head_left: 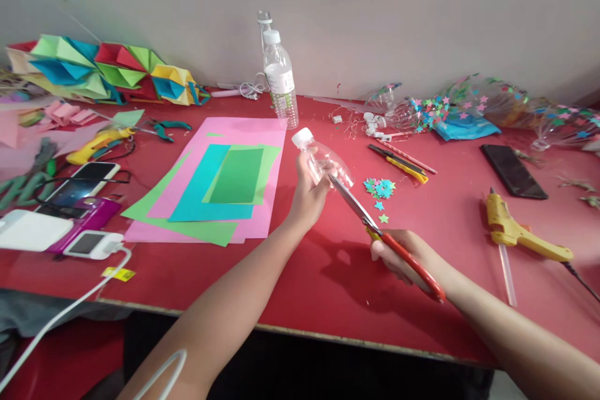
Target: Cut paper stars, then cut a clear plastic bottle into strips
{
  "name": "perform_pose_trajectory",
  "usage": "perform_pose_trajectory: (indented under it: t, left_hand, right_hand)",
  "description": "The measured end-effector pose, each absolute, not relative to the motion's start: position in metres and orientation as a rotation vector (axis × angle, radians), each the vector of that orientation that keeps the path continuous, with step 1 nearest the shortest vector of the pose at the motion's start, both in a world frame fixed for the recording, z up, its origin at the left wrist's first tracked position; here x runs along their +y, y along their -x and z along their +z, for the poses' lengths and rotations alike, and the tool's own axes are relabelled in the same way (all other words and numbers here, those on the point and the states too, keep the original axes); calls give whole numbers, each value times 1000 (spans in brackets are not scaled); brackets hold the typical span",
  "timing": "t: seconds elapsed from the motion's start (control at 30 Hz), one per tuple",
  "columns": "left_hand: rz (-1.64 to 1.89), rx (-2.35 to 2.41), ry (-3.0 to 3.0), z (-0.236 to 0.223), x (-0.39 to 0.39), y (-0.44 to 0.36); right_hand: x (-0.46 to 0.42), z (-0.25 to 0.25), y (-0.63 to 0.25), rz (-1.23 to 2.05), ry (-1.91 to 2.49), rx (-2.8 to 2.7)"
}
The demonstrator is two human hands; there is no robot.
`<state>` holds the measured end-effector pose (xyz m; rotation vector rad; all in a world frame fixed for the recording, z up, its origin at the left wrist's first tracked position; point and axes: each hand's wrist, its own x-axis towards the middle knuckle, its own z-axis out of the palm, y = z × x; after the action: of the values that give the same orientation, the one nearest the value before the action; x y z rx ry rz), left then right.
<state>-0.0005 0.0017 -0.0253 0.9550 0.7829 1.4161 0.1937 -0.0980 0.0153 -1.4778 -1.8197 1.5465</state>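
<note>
My left hand [312, 184] is wrapped round a clear plastic bottle top [330, 159] with a white cap, tilted so that the cap points up and left. In my right hand [405, 256] are scissors [359, 209] with red handles. Their blades reach up and left to the lower edge of the bottle piece, close to my left thumb. Whether the blades are cutting into the plastic I cannot tell. To the right of the bottle piece lies a small pile of paper stars [380, 188], with loose ones just below it.
Coloured paper sheets [187, 212] lie left of my hands. Two bottles [284, 87] stand behind. To the right are a box cutter [403, 165], a phone [513, 170], a yellow glue gun [520, 234] and star-covered bottle pieces [422, 114]. Pliers [166, 129] and a white cable [94, 290] lie left.
</note>
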Motion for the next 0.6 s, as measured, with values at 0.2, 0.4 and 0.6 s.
perform_pose_trajectory:
  t: [0.2,0.4,0.6]
  left_hand:
    - [1441,783,-1083,-27,-1,-1]
    - [1442,807,-1086,-33,1,0]
    - [1446,808,-1061,-27,0,-1]
  right_hand:
    - [-101,12,-192,1541,1491,-1768]
    - [-103,5,-189,1548,1599,-1692]
    - [-100,9,-190,1508,1583,-1754]
